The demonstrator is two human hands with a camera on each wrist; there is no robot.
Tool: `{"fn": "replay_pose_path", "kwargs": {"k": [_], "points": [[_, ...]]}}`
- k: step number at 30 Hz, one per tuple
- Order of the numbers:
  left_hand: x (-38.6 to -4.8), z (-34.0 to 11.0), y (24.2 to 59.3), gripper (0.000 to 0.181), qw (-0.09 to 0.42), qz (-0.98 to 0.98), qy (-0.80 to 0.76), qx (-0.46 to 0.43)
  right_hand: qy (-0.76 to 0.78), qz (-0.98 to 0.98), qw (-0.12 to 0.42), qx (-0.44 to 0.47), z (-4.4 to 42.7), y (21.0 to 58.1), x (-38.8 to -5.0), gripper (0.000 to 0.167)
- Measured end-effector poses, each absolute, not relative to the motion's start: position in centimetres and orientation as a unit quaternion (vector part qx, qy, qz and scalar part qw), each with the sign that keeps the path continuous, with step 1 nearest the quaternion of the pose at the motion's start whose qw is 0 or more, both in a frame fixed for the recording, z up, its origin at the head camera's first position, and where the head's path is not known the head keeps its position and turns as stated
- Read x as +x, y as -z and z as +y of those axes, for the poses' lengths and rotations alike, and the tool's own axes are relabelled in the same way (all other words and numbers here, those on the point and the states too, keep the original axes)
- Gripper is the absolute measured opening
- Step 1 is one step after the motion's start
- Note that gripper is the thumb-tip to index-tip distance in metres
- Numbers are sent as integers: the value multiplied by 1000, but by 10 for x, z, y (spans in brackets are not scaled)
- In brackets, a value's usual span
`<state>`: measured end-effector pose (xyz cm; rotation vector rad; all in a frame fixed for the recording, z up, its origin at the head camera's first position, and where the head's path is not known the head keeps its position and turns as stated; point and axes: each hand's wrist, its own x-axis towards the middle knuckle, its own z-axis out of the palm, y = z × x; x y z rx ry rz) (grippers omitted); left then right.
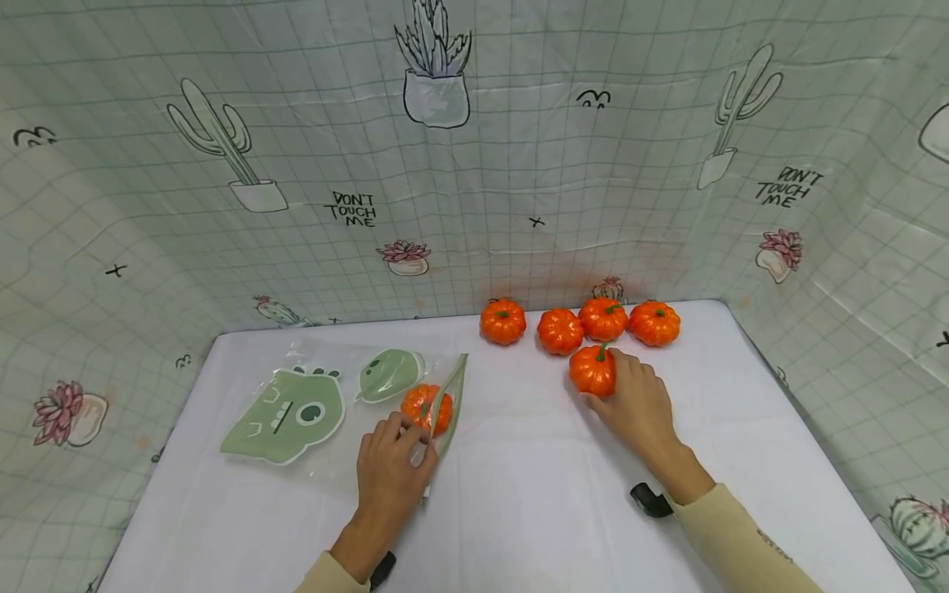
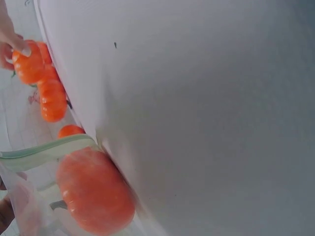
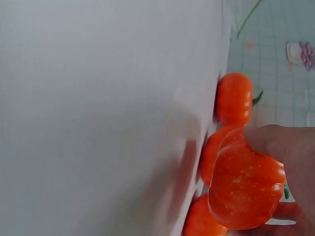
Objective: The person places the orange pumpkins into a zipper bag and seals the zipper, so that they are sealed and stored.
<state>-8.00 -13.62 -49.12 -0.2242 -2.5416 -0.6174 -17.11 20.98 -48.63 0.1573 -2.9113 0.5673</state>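
A clear zip bag (image 1: 458, 403) with a green edge and a printed green cartoon face lies on the left of the table. Inside, near its mouth, sits a small orange toy pumpkin (image 1: 419, 402), seen through the plastic in the left wrist view (image 2: 96, 194). My left hand (image 1: 393, 469) pinches the bag's edge by the mouth; its fingertips are partly hidden. With thumb and fingers, my right hand (image 1: 641, 408) grips another orange pumpkin (image 1: 591, 372), its green stem up. The right wrist view shows the thumb on that pumpkin (image 3: 246, 182) and fingers on its other side.
Several more pumpkins stand along the table's back edge: one apart (image 1: 502, 321), then a cluster with a middle one (image 1: 559, 332) and a rightmost one (image 1: 655, 323). A patterned cloth (image 1: 519, 165) hangs behind the white table (image 1: 534, 494).
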Motion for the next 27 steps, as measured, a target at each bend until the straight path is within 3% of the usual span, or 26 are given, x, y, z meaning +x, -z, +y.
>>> {"fn": "replay_pose_path", "kwargs": {"k": [11,27], "points": [[-79,-136,491,13,248,-939,226,-77,-182,-965,121,148,167,489,-143,86],[-80,-134,492,19,277,-932,219,-85,-195,-952,96,214,116,497,-127,85]]}}
